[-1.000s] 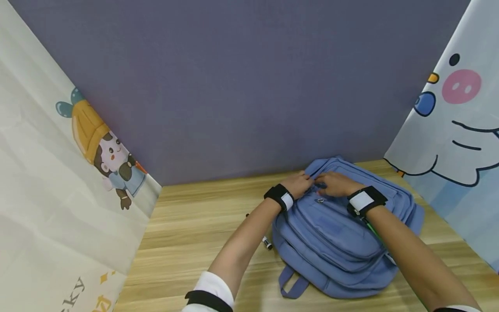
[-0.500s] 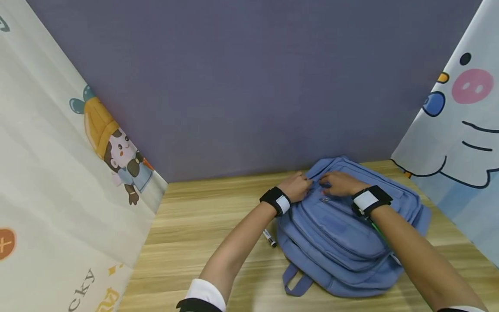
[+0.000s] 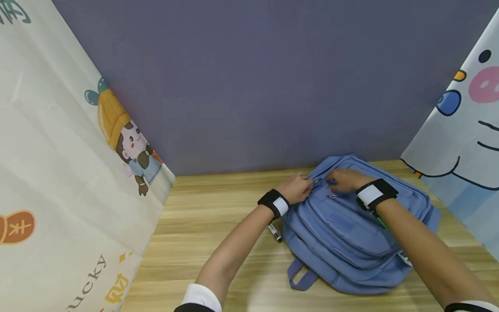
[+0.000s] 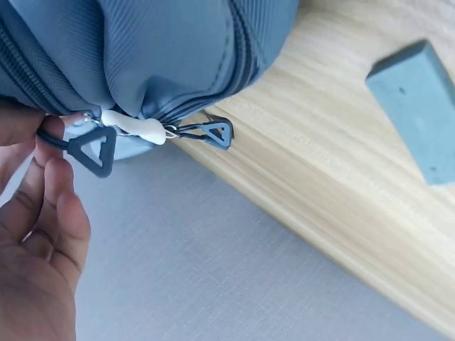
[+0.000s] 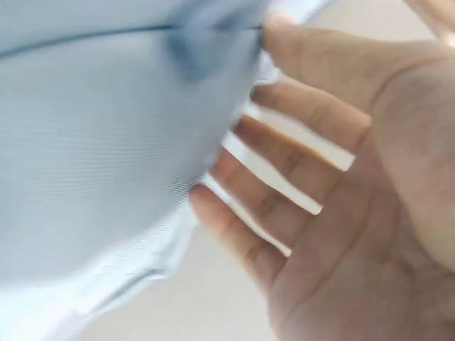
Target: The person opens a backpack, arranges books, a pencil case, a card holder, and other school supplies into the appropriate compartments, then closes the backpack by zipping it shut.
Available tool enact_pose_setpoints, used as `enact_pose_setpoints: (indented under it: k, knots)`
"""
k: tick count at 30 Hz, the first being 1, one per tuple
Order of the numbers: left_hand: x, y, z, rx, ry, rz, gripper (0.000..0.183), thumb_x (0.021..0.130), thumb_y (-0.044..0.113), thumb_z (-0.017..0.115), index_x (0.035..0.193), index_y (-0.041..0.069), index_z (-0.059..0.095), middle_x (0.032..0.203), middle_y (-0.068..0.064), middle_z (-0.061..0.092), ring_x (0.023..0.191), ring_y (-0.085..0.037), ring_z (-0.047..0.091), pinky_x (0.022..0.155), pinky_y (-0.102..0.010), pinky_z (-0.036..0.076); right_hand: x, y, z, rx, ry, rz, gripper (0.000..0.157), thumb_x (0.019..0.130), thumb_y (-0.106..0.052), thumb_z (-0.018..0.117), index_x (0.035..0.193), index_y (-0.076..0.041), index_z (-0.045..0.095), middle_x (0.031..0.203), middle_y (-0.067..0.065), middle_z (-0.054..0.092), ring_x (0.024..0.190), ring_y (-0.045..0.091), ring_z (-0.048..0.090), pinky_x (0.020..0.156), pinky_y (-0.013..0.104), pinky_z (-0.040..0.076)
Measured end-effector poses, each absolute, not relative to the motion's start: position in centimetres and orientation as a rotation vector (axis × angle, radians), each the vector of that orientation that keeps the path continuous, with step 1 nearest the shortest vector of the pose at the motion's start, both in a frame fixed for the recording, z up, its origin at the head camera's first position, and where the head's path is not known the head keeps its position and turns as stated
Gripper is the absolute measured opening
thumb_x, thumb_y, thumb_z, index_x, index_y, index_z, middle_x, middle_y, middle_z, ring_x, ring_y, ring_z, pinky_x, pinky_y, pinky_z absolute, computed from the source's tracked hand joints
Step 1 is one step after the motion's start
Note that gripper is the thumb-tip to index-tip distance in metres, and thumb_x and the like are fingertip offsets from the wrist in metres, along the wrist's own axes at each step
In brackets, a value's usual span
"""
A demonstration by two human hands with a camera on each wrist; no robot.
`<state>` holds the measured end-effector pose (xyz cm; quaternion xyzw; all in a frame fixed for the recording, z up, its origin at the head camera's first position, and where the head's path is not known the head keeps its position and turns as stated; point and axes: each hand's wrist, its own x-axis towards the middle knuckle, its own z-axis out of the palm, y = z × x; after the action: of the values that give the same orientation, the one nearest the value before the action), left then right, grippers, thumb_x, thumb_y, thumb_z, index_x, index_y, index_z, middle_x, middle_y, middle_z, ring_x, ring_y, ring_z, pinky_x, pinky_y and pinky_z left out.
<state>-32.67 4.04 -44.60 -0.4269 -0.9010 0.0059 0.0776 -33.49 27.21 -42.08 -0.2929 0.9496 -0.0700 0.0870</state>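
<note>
A blue backpack (image 3: 343, 229) lies on the wooden table toward the right, its handle loop at the lower left. My left hand (image 3: 297, 188) is at its upper left corner. In the left wrist view, thumb and fingers of the left hand (image 4: 43, 213) pinch the cord of a dark triangular zipper pull (image 4: 92, 153). A second triangular pull (image 4: 220, 133) hangs beside it, past a white piece. My right hand (image 3: 347, 180) grips the backpack fabric just right of the left hand. In the right wrist view, the fabric (image 5: 106, 156) hides the fingertips; a pull there is blurred.
A marker (image 3: 274, 232) lies on the table (image 3: 218, 216) left of the backpack, partly behind the left wrist. The left wrist view has a teal block (image 4: 416, 110) on the wood. A dark partition (image 3: 273, 86) stands behind; printed curtains (image 3: 58, 130) flank both sides.
The head view has swung left, so the scene sits further right. My left hand has drawn slightly leftward relative to the backpack, and the gap between the hands is wider.
</note>
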Motion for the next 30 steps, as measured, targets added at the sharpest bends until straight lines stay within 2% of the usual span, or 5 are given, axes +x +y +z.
enact_pose_setpoints:
  k: [4,11,17,24,30]
  knots:
    - [-32.5,4.0,-45.0,-1.226,-2.693,0.007,0.018,0.108,0.026,0.064,0.110,0.016,0.078,0.108,0.004,0.078,0.100,-0.012,0.069,0.096,-0.026,0.051,-33.6,25.7,-41.2,-1.008,2.712,-0.344,0.034,0.095,-0.008,0.077,0.128,0.000,0.075,0.129,0.021,0.074,0.122,0.045,0.068,0.103,0.060,0.053]
    - [-32.0,3.8,-45.5,-1.193,-2.637,-0.035,0.017,0.106,0.024,0.066,0.101,0.015,0.080,0.101,0.003,0.078,0.092,-0.012,0.069,0.094,-0.028,0.050,-34.6,24.4,-42.8,-1.099,2.719,-0.433,0.015,0.091,-0.002,0.079,0.102,-0.011,0.083,0.105,0.004,0.078,0.097,0.025,0.073,0.089,0.048,0.058]
    - [-31.1,3.1,-45.7,-1.153,-2.671,-0.201,0.019,0.106,0.020,0.063,0.090,0.017,0.072,0.090,0.003,0.071,0.087,-0.013,0.059,0.084,-0.025,0.045,-34.7,24.0,-43.2,-1.070,2.762,-0.384,0.009,0.092,-0.004,0.078,0.095,-0.012,0.082,0.099,0.003,0.077,0.089,0.021,0.071,0.082,0.044,0.058]
    - [-29.4,2.4,-46.3,-1.065,-2.668,-0.323,0.014,0.106,0.021,0.064,0.098,0.017,0.075,0.096,0.004,0.072,0.090,-0.011,0.058,0.083,-0.023,0.048,-34.7,24.0,-43.2,-1.051,2.773,-0.392,0.011,0.091,-0.001,0.077,0.091,-0.012,0.079,0.094,0.003,0.076,0.083,0.019,0.068,0.076,0.043,0.056]
    - [-28.1,1.9,-46.5,-1.034,-2.645,-0.375,0.014,0.106,0.020,0.063,0.096,0.016,0.072,0.093,0.002,0.068,0.087,-0.011,0.055,0.081,-0.025,0.047,-34.8,23.8,-43.2,-1.016,2.769,-0.391,0.012,0.093,-0.001,0.076,0.090,-0.013,0.079,0.093,0.002,0.074,0.082,0.017,0.066,0.075,0.043,0.055]
